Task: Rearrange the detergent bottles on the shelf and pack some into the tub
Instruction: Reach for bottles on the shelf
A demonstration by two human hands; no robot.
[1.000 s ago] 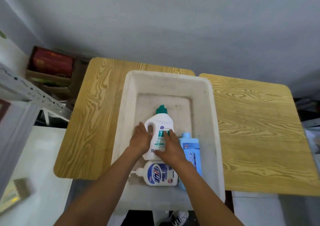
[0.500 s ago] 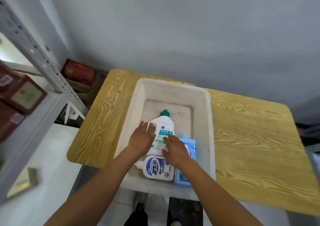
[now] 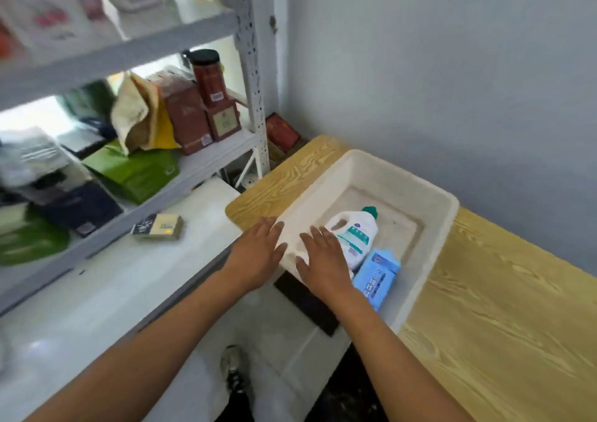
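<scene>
A white foam tub point(image 3: 429, 260) sits on a wooden table point(image 3: 504, 318). Inside it lies a white detergent bottle point(image 3: 357, 236) with a green cap, and beside it a light blue bottle point(image 3: 376, 276). A third bottle is mostly hidden under my right hand point(image 3: 323, 260), which hovers open over the tub's near end, fingers spread. My left hand point(image 3: 258, 253) is open too, over the tub's left rim, holding nothing. The grey metal shelf point(image 3: 206, 166) stands to the left.
The shelf holds brown boxes point(image 3: 190, 115), a dark jar point(image 3: 208, 76), a green bag point(image 3: 135, 173) and a cloth sack. A small yellow box point(image 3: 158, 227) lies on a white surface below. A red box point(image 3: 281, 127) sits by the wall. My shoe point(image 3: 234, 370) shows on the floor.
My view has swung left toward the shelf. Both hands have lifted off the white bottle and drawn back to the tub's near left edge, empty.
</scene>
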